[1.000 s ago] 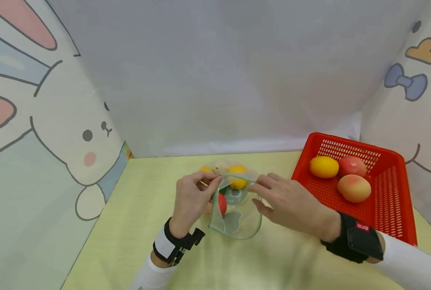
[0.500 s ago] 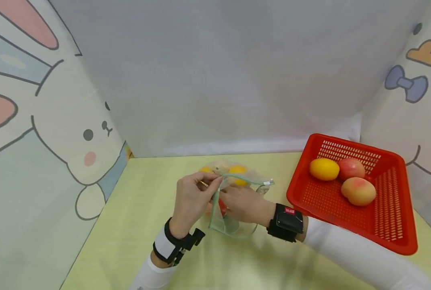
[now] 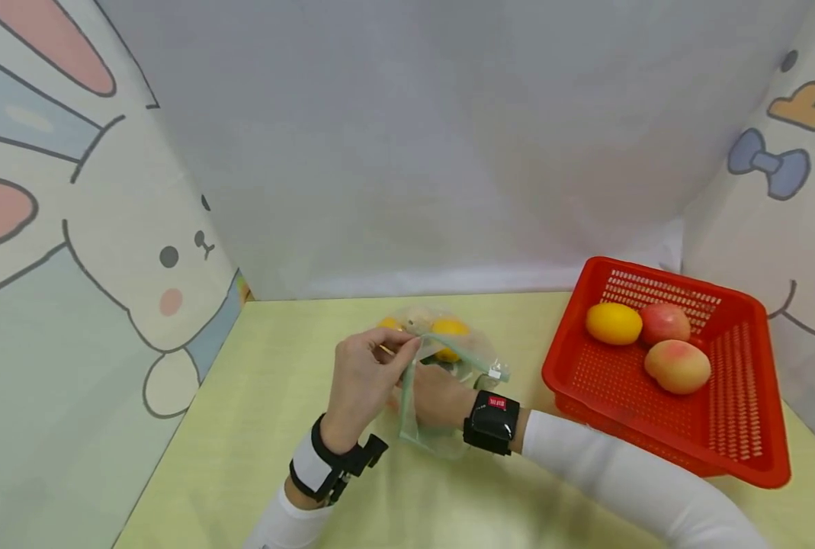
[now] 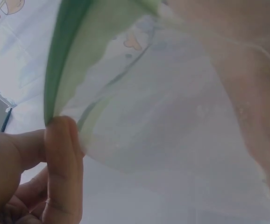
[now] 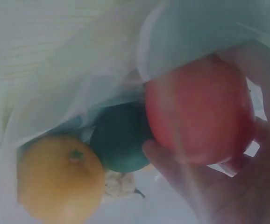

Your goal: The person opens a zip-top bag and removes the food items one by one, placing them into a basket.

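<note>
A clear zip bag (image 3: 472,354) with a pale green rim and a white slider lies on the table with fruit inside. My left hand (image 3: 362,377) pinches the rim at its left corner; the left wrist view shows the green edge (image 4: 62,60) between thumb and fingers. My right hand (image 3: 441,396) reaches through the mouth into the bag. There, in the right wrist view, its fingers curl round a red round fruit (image 5: 200,112). Beside that lie a dark green fruit (image 5: 121,137), an orange (image 5: 60,179) and a small cream-coloured item with a stem (image 5: 118,184), partly hidden.
To the right stands a red plastic basket (image 3: 736,381) holding a lemon (image 3: 614,323), a red fruit (image 3: 664,322) and a peach (image 3: 678,367). The right forearm passes in front of it. Printed walls (image 3: 407,152) enclose the pale yellow table (image 3: 290,335) behind and at the sides.
My right hand has gone from the bag's right rim down and left into the bag, and now holds the red fruit. The left hand keeps its pinch. The bag's right rim has dropped slightly.
</note>
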Available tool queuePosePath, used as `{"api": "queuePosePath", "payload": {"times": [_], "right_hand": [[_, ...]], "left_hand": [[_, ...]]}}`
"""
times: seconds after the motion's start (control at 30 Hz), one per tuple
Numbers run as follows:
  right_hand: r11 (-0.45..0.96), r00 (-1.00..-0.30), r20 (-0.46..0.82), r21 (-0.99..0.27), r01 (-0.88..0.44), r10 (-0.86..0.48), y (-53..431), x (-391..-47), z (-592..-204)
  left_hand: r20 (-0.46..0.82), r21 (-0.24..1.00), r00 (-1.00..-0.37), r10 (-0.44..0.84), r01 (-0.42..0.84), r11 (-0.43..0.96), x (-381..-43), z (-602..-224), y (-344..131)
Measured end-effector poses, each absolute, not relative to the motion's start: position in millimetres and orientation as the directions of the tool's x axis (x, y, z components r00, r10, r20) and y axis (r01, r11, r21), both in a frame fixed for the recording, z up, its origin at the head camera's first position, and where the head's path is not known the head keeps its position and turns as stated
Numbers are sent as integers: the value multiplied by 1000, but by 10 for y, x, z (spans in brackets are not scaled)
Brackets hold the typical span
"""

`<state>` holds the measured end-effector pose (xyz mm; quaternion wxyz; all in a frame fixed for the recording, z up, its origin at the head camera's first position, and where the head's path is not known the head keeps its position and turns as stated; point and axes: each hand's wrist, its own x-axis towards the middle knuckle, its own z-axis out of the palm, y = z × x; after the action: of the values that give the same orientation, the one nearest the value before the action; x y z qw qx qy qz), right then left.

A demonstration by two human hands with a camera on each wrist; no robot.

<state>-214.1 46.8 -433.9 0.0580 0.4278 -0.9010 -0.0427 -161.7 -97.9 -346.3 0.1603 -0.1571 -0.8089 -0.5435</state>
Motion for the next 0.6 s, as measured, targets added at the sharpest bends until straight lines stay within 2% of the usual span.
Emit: {"api": "queuePosePath", "payload": {"times": [0.13,0.2,0.3,0.4,0.6], "right_hand": [[594,-575,150,250,-765,-804,472,-2181,-4397],[595,-575,153,236,-768,-804,484,-2180,-4396],[596,-590,102,224,-771,-801,511,-2152,-4326],[568,-582,41,288,-771,-812,544,-2106,-4184],[457,-453,127,457,-763,-882,672,-1962,-3896]], "left_hand": [[433,824,-898,76,428,371,-1626,-3460,-986],[437,823,-897,71,431,372,-1625,-3463,-983],[432,830,-899,71,428,357,-1622,-3462,-980],[429,836,-901,69,424,347,-1621,-3450,-981],[412,846,-910,51,403,348,-1629,-3449,-987]]}}
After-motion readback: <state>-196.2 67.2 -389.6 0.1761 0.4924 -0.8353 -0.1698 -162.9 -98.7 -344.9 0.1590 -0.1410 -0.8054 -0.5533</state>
